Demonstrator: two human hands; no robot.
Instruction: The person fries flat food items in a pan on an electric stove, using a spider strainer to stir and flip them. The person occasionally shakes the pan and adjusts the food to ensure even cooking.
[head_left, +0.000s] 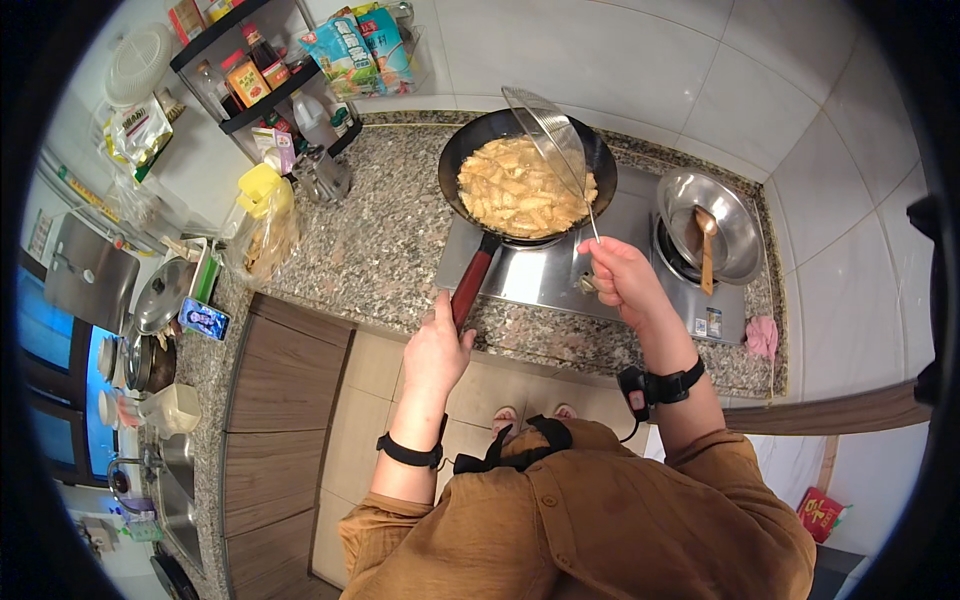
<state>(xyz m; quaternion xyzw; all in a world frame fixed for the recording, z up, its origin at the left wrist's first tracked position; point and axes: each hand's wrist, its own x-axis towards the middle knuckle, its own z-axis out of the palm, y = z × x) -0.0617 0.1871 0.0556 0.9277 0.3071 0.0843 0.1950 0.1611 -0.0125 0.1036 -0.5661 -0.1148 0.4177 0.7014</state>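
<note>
A dark wok (452, 161) with a red handle sits on the left burner of a steel gas stove (517, 276). Pale golden food pieces (517, 187) in bubbling liquid fill its middle. My left hand (439, 341) is at the end of the wok's handle, index finger laid along it; whether the other fingers wrap it is partly hidden. In my right hand (622, 277) is the thin handle of a wire mesh skimmer (551, 131), tilted over the right part of the wok, above the food. Whether the mesh touches the food cannot be told.
On the right burner a steel bowl (739, 247) holds a metal spoon with a wooden handle (706, 255). A pink cloth (762, 337) lies at the stove's right. Left are a glass jar (322, 176), a plastic bag of food (266, 236), a condiment rack (274, 96), a pot lid (163, 296) and a phone (203, 319).
</note>
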